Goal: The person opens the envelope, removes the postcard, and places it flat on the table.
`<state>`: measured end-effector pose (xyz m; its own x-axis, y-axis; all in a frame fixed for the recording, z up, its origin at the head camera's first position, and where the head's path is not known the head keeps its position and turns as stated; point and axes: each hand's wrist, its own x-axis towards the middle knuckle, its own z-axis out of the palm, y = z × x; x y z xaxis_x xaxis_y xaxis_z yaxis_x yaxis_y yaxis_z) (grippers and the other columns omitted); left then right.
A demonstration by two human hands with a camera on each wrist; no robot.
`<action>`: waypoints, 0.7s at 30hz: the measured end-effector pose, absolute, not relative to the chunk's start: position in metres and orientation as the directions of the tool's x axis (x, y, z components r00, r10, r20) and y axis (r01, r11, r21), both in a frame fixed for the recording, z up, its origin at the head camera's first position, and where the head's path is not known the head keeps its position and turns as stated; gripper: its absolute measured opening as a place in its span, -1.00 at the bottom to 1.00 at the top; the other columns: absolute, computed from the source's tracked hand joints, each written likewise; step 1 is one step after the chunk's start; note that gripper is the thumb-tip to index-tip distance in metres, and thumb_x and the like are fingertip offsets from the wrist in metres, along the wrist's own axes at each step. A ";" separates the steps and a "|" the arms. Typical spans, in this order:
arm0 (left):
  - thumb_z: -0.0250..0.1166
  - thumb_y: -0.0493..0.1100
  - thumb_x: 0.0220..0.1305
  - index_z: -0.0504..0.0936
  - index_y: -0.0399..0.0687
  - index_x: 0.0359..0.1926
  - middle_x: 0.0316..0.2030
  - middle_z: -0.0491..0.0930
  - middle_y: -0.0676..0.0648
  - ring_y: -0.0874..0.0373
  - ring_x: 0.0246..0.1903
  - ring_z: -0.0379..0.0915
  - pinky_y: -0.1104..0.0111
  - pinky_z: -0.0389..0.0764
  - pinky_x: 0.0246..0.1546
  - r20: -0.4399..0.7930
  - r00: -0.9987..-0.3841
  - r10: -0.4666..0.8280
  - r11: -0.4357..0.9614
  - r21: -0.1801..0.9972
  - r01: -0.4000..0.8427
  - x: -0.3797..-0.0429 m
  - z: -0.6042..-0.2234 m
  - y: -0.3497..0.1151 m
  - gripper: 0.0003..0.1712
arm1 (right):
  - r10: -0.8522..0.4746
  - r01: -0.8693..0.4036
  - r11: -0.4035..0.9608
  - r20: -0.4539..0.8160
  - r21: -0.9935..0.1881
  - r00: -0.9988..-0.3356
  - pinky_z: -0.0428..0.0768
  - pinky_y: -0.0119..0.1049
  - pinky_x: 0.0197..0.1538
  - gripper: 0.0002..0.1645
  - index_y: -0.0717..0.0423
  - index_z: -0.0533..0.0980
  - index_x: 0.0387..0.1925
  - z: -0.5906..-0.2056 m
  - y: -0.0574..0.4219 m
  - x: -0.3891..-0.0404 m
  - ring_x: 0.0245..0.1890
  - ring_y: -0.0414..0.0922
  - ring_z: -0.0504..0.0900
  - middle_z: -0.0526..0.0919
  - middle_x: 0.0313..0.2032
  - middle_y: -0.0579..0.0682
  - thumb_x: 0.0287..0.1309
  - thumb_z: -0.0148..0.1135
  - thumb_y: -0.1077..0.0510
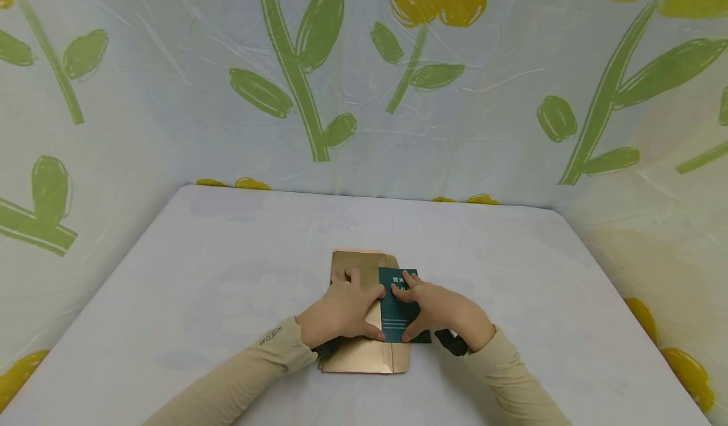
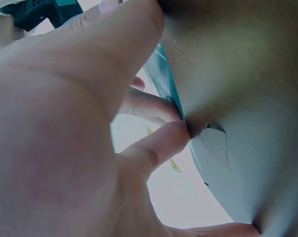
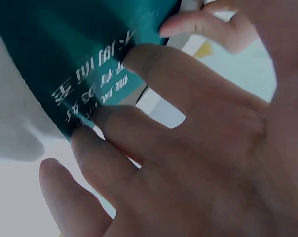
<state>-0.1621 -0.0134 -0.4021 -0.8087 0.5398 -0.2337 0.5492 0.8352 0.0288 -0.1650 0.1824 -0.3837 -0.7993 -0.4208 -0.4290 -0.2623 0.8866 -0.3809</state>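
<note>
A rectangular, satiny gold envelope (image 1: 358, 358) lies toward six o'clock on the smooth, pale table (image 1: 239, 287). A teal card (image 1: 394, 311) with white print overlaps its three o'clock end. Just apart, fingers spread, the left hand (image 1: 345, 307) rests on the envelope, the right hand (image 1: 442, 309) on the card. Creased, flower-printed fabric (image 1: 483, 122) rises at twelve.

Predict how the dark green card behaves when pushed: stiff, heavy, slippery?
The dark green card is probably stiff, since its edges look straight over the gold envelope. It is likely light, being flat and thin-looking. It may slide easily: a pale sheen in the right wrist view hints at a smooth face.
</note>
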 end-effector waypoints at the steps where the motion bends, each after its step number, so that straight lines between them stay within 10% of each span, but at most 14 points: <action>1: 0.25 0.57 0.02 0.41 0.28 0.23 0.22 0.26 -0.44 -0.33 0.11 0.47 -0.26 0.13 0.30 -0.234 -0.809 0.539 0.836 0.028 0.549 -0.162 -0.402 -0.013 -0.15 | -0.416 -0.259 0.889 -0.431 -0.377 -0.801 0.30 0.16 0.32 0.09 0.02 0.27 0.46 -0.384 0.184 -0.166 0.47 0.28 0.04 -0.06 0.52 0.25 -0.10 0.61 0.02; 8: 0.24 0.55 0.03 0.42 0.27 0.25 0.22 0.28 -0.44 -0.34 0.17 0.41 -0.27 0.15 0.28 -0.222 -0.806 0.548 0.830 0.022 0.558 -0.160 -0.402 -0.012 -0.15 | -0.395 -0.252 0.899 -0.417 -0.358 -0.818 0.27 0.20 0.32 0.04 0.08 0.31 0.42 -0.384 0.185 -0.166 0.45 0.33 0.05 -0.01 0.51 0.28 -0.09 0.60 0.01; 13: 0.18 0.58 0.04 0.32 0.35 0.43 0.32 0.16 -0.47 -0.53 0.31 0.10 -0.10 0.63 -0.15 -0.244 -0.835 0.494 0.864 0.028 0.503 -0.154 -0.403 -0.012 -0.03 | -0.377 -0.249 0.907 -0.389 -0.340 -0.841 0.30 0.20 0.31 0.04 0.19 0.34 0.39 -0.384 0.179 -0.162 0.45 0.33 0.05 0.01 0.47 0.41 -0.10 0.61 0.01; 21: 0.16 0.59 0.05 0.24 0.38 0.49 0.37 0.10 -0.49 -0.60 0.32 0.00 -0.07 0.67 -0.39 -0.223 -0.850 0.477 0.877 0.066 0.475 -0.151 -0.408 -0.015 0.01 | -0.346 -0.235 0.922 -0.379 -0.308 -0.858 0.32 0.23 0.28 0.03 0.26 0.38 0.35 -0.383 0.177 -0.161 0.43 0.37 0.08 0.03 0.42 0.52 -0.15 0.64 0.00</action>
